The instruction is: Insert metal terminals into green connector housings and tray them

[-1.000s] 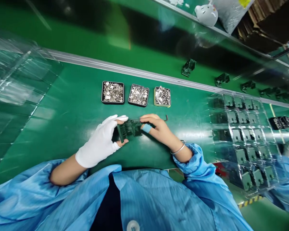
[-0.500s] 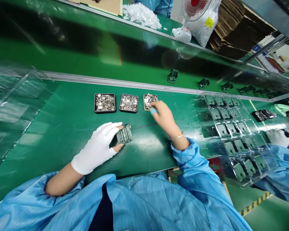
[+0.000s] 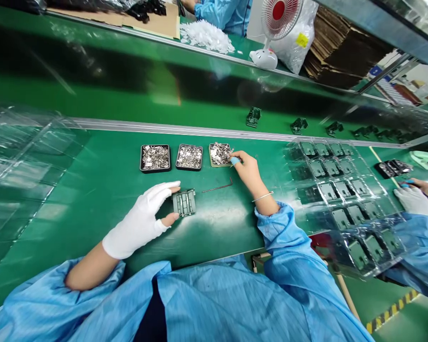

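My left hand [image 3: 139, 221], in a white glove with bare fingertips, grips the left side of a small green slotted part [image 3: 184, 203] on the table. My right hand [image 3: 248, 171], with a blue cover on one finger, is pinched at the right edge of the rightmost tray of metal pieces [image 3: 219, 155]; a small metal piece seems to show at the fingertips. Left of it stand a middle tray [image 3: 189, 157] and a left tray [image 3: 155, 158], both full of small metal pieces. A thin L-shaped key [image 3: 217, 188] lies between my hands.
Clear plastic trays with several green parts [image 3: 342, 190] stand at the right, near a co-worker's gloved hand [image 3: 413, 200]. Clear plastic trays [image 3: 17, 166] lie at the left. Beyond the metal rail [image 3: 164, 129] sit several green parts [image 3: 253, 117]; a fan [image 3: 278, 14] stands farther back.
My right hand has drawn back from over the rightmost tray to its right edge, its fingers pinched. My left hand still holds the green part. The camera view has shifted slightly.
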Demonstrator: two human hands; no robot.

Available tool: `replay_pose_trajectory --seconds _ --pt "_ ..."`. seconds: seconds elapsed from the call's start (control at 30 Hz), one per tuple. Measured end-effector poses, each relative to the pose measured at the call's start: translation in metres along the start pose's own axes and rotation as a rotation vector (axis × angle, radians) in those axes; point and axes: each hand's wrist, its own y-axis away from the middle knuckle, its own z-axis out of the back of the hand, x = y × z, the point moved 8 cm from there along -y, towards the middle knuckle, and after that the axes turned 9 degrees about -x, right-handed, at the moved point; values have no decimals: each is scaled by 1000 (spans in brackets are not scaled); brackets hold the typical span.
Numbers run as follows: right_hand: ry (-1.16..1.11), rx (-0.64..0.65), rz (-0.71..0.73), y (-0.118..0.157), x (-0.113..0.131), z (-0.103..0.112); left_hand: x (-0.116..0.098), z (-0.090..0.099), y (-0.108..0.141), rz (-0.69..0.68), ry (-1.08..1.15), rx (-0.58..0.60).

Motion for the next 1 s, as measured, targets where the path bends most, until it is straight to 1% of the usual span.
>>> replay_pose_trajectory --seconds 0.07,0.1,0.17,0.2,0.27,0.33,0.4,0.47,0.63,0.8,0.87,1.0 --pt "-229 5 -95 1 0 -4 0 10 -5 27 12 -63" --pt "-335 22 -128 4 4 -8 0 15 -9 41 11 -93" --pt "-520 95 -173 15 19 -20 -4 22 -17 60 -6 -143" --pt "-591 152 -186 24 30 -27 -8 24 -21 54 -17 -161" --pt "-699 295 -187 46 56 -44 -21 23 -31 -2 -28 -163" --pt "-767 424 -168 68 80 -56 -35 18 -38 -82 -49 -143" --pt "-788 474 -146 83 94 -62 -43 14 -42 -132 -94 -142" --pt "-768 453 -128 89 98 -62 -46 12 -43 -135 -139 -151" --pt "-609 372 -13 88 100 -55 -40 9 -41 -36 -153 -101" --pt "-448 259 81 86 103 -45 -43 11 -44 -89 -246 -119" --pt "-409 251 97 87 104 -45 -40 11 -45 -62 -224 -119" --pt "-388 265 70 87 99 -49 -30 9 -44 52 -93 -104"
